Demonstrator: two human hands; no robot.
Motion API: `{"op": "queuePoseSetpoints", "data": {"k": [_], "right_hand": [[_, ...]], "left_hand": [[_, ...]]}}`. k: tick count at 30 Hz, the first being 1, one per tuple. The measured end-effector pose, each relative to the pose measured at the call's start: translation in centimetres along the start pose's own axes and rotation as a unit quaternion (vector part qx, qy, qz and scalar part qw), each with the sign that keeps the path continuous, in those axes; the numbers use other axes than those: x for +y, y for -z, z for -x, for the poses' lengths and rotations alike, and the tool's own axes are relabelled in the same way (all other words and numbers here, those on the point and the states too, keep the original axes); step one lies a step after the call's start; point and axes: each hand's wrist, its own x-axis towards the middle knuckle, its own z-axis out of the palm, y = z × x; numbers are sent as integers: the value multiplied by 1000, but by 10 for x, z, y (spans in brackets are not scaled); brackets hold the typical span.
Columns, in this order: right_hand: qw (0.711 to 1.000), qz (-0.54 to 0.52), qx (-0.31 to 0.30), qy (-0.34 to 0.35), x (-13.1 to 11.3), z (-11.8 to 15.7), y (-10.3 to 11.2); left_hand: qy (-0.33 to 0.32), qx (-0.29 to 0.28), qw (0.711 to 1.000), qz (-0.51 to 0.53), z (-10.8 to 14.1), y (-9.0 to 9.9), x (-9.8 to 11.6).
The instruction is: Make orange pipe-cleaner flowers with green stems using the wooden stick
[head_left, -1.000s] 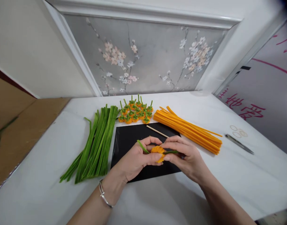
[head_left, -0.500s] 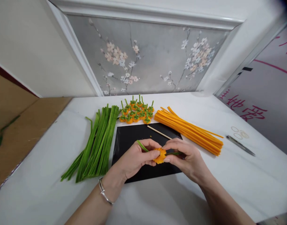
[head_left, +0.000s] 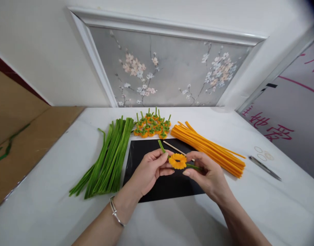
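An orange scalloped ring with an open centre is held over the black mat. Green stems stick out on both sides of it. My left hand pinches the ring's left side and the green stem between thumb and fingers. On the right, my right hand has its thumb and index finger apart beside the ring, with the other green stem running back into its curled fingers. How those fingers grip the stem is partly hidden.
Green strips lie left of the mat, orange strips right. Several small orange-and-green pieces stand behind. A thin stick rests on the mat. Tweezers and clear rings lie far right.
My right thumb and index finger have spread off the orange ring, whose centre now shows open. The left-hand stem points more upright. The whole view has shifted slightly.
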Motion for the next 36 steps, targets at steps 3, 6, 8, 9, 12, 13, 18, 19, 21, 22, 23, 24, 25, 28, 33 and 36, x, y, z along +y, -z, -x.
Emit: {"op": "queuePoseSetpoints", "data": {"k": [3,6,8,9,12,13,18,19,21,22,23,24,25,28,33,36], "right_hand": [[996,72,-47,-3,-1,0,-1],[986,124,-107,22,-4,1,-5],[983,134,-124,30,-6,2,-9],[982,136,-129,31,-6,3,-10],[979,141,-146,34,-7,6,-14],[977,143,-155,36,-7,7,-14],[971,149,-180,49,-7,11,-13],[971,152,-176,51,-7,12,-13],[972,156,-164,58,-7,12,-13],[973,157,-156,66,-6,13,-14],[974,158,-144,78,-5,13,-15],[974,159,-129,94,-4,12,-16],[974,163,-113,112,-3,12,-18],[964,200,-72,158,2,11,-21],[952,235,-85,179,2,12,-26],[946,250,-104,177,-1,13,-27]], "left_hand": [[-15,28,1000,-3,-2,2,-1],[-35,37,999,-8,-3,4,-3],[-43,41,998,-6,-3,4,-5],[-46,43,998,-3,-3,5,-6],[-61,47,997,0,-4,5,-9],[-65,48,997,2,-4,6,-9],[-67,58,996,18,-5,7,-11],[-68,60,996,17,-5,7,-10],[-71,54,996,11,-3,5,-8],[-69,43,997,9,-1,5,-6],[-62,25,998,8,0,4,-5],[-50,5,999,6,2,2,-3],[-33,-16,999,0,4,1,-1],[-1,-38,997,-65,8,-1,1],[-27,31,989,-142,5,-4,-4],[-45,50,988,-139,2,-5,-6]]}}
